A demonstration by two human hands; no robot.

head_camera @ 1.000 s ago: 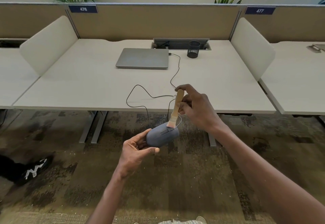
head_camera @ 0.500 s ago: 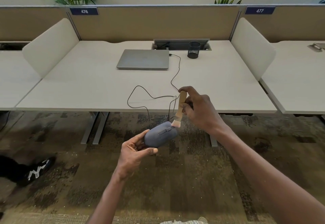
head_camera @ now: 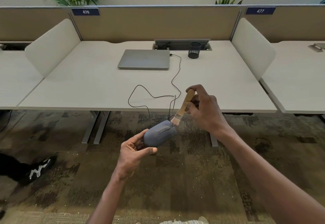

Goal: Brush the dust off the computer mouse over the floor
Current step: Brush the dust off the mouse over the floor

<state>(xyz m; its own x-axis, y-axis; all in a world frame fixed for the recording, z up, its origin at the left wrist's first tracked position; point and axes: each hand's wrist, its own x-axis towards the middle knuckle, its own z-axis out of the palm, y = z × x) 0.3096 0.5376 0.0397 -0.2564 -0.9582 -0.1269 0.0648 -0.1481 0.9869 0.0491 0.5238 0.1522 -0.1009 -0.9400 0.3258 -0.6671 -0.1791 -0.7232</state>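
A grey-blue wired computer mouse is held over the patterned carpet floor, in front of the desk edge. My left hand grips its rear end from below, front end tilted up and away. My right hand holds a small wooden-handled brush; its pale bristles sit at the mouse's front tip, by the cable exit. The black mouse cable loops over the desk toward the laptop.
A shut grey laptop and a black mesh pen cup stand at the back of the desk. Beige dividers flank the desk. Desk legs stand left of my hands. Another person's black shoe rests on the carpet at left.
The brush has swept from the top of the mouse forward to its front tip. The mouse and my left hand have shifted slightly right and up.
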